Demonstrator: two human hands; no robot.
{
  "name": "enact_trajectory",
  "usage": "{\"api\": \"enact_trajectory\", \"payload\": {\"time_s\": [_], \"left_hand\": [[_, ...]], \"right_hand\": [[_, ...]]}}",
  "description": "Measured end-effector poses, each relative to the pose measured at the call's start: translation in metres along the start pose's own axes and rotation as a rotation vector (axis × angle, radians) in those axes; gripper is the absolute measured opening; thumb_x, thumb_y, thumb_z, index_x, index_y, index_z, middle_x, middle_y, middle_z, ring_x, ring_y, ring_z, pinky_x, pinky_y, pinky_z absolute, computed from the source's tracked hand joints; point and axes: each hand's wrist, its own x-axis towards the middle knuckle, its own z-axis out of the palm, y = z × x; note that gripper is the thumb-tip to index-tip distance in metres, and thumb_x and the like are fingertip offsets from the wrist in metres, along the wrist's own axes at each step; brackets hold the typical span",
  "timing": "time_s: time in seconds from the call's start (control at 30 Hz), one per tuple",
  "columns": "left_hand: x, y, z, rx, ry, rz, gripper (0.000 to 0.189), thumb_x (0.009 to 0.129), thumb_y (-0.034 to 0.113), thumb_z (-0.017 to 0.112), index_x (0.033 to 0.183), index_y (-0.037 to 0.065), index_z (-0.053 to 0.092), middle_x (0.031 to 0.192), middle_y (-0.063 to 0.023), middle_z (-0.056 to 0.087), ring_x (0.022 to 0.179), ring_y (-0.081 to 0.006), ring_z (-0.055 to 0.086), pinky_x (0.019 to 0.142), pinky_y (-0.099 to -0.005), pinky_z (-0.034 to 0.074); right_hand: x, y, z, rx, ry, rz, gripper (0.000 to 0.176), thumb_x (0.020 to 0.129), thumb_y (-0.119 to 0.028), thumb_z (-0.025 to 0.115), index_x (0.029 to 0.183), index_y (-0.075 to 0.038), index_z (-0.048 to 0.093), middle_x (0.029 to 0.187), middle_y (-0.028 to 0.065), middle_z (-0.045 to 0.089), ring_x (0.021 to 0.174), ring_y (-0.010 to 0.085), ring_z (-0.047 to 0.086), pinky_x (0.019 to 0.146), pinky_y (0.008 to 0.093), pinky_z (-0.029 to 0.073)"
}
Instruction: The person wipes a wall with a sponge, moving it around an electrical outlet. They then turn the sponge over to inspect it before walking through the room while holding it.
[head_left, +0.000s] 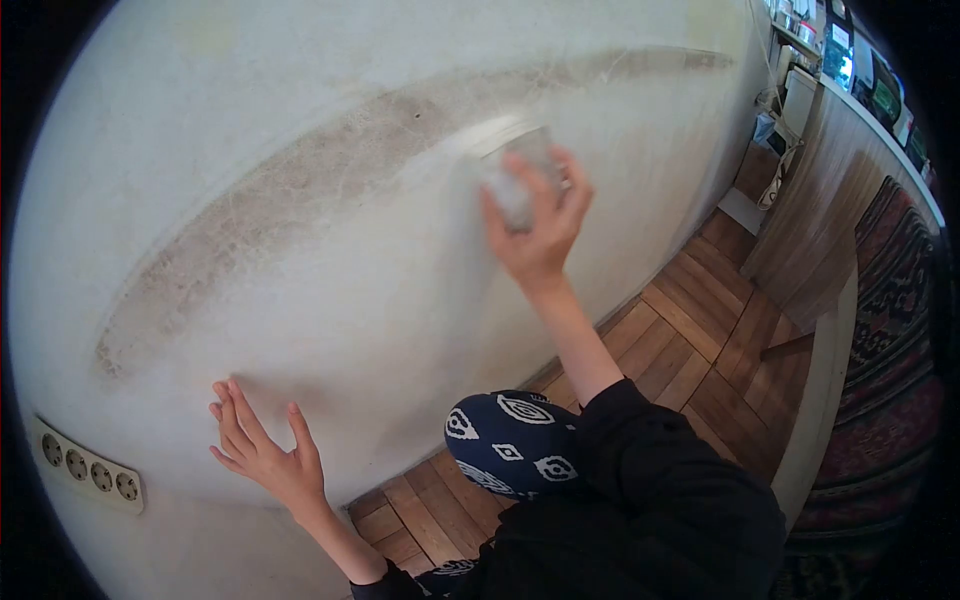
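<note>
My right hand [543, 220] grips a pale grey, sponge-like block [522, 180] against the white wall [400, 300]. Motion blurs the block, so its exact kind cannot be made out. Just above and left of it, a long brownish, crackled stain [330, 160] curves across the wall. Lower down on the left, my left hand [270, 450] has its fingers spread and holds nothing. Its fingertips are at the wall surface, below the stain's lower end.
A strip of several power sockets [90, 466] is fixed to the wall at lower left. Wooden parquet [690, 330] runs along the wall's foot. On the right stand a wood-panelled counter [815, 190] and a seat with patterned fabric [880, 400]. My patterned knee [510, 445] is close to the wall.
</note>
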Motion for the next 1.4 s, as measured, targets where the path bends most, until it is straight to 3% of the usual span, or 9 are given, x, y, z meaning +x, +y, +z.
{"api": "enact_trajectory", "payload": {"time_s": [0.07,0.5,0.6,0.7,0.9,1.0,1.1,1.2,1.4], "left_hand": [[0.0,0.001,-0.001,0.003,0.001,-0.004,0.064,0.088,0.034,0.059,0.146,0.016,0.038,0.149,-0.0028,0.038,0.139,-0.0282,0.032,0.108,-0.0636,0.014],[0.0,0.001,0.0,0.02,-0.007,-0.014,0.066,0.087,0.033,0.06,0.146,0.016,0.037,0.149,-0.0027,0.039,0.139,-0.0271,0.032,0.11,-0.0615,0.014],[0.0,-0.002,-0.002,0.008,-0.008,-0.016,0.066,0.087,0.033,0.06,0.146,0.016,0.037,0.149,-0.0028,0.039,0.139,-0.0273,0.032,0.11,-0.0612,0.013],[0.0,-0.001,0.002,0.013,0.003,-0.009,0.065,0.087,0.033,0.06,0.146,0.016,0.037,0.149,-0.0031,0.038,0.139,-0.0275,0.032,0.11,-0.0608,0.014],[0.001,-0.001,0.001,0.011,0.004,-0.016,0.065,0.088,0.033,0.06,0.146,0.016,0.037,0.149,-0.0034,0.038,0.139,-0.0278,0.031,0.11,-0.0605,0.014],[0.0,0.0,0.003,0.025,0.003,-0.007,0.065,0.088,0.033,0.06,0.146,0.016,0.037,0.149,-0.0032,0.038,0.14,-0.0276,0.031,0.11,-0.0605,0.014],[0.0,-0.001,-0.001,0.013,-0.012,-0.028,0.066,0.087,0.033,0.06,0.146,0.016,0.037,0.149,-0.003,0.037,0.14,-0.0275,0.031,0.11,-0.0607,0.013],[0.001,0.0,0.001,0.014,-0.004,-0.024,0.066,0.087,0.033,0.06,0.146,0.016,0.037,0.15,-0.0031,0.038,0.14,-0.0274,0.031,0.11,-0.0611,0.013],[-0.001,-0.004,0.0,0.015,-0.011,-0.029,0.066,0.087,0.033,0.061,0.146,0.016,0.038,0.149,-0.0031,0.039,0.139,-0.0276,0.032,0.109,-0.0617,0.013]], "right_hand": [[0.012,0.022,0.001,-0.018,0.094,0.203,0.048,0.073,-0.019,0.078,0.118,-0.012,0.063,0.125,0.0199,0.043,0.11,0.0334,0.044,0.09,0.0412,0.039],[0.008,-0.003,0.002,-0.088,0.009,-0.133,0.043,0.075,-0.019,0.077,0.115,-0.012,0.064,0.12,0.0178,0.048,0.109,0.0336,0.046,0.09,0.0415,0.04],[0.021,0.016,0.008,-0.031,0.158,0.169,0.043,0.074,-0.019,0.077,0.114,-0.013,0.064,0.119,0.0172,0.048,0.108,0.0332,0.046,0.09,0.0401,0.04],[0.001,-0.013,0.004,0.016,-0.013,-0.057,0.044,0.074,-0.019,0.077,0.116,-0.015,0.065,0.119,0.0166,0.049,0.108,0.0331,0.047,0.09,0.0399,0.04],[0.011,-0.003,0.01,-0.034,0.062,0.051,0.045,0.076,-0.014,0.078,0.118,-0.01,0.062,0.122,0.0177,0.045,0.111,0.0307,0.044,0.09,0.0382,0.039],[0.003,-0.014,0.0,-0.068,-0.043,-0.219,0.045,0.075,-0.015,0.078,0.117,-0.011,0.063,0.123,0.0177,0.045,0.111,0.0312,0.044,0.09,0.039,0.04],[0.02,0.015,0.009,-0.049,0.092,0.136,0.045,0.073,-0.015,0.079,0.115,-0.011,0.065,0.123,0.0181,0.045,0.112,0.0316,0.044,0.09,0.0395,0.04],[-0.001,-0.017,0.006,0.054,-0.047,-0.064,0.045,0.072,-0.016,0.08,0.114,-0.011,0.066,0.124,0.0179,0.044,0.112,0.0317,0.044,0.092,0.0398,0.039],[0.002,-0.007,0.015,-0.007,0.095,0.044,0.044,0.075,-0.022,0.075,0.118,-0.016,0.065,0.122,0.017,0.048,0.105,0.0335,0.046,0.09,0.0415,0.04]]}}
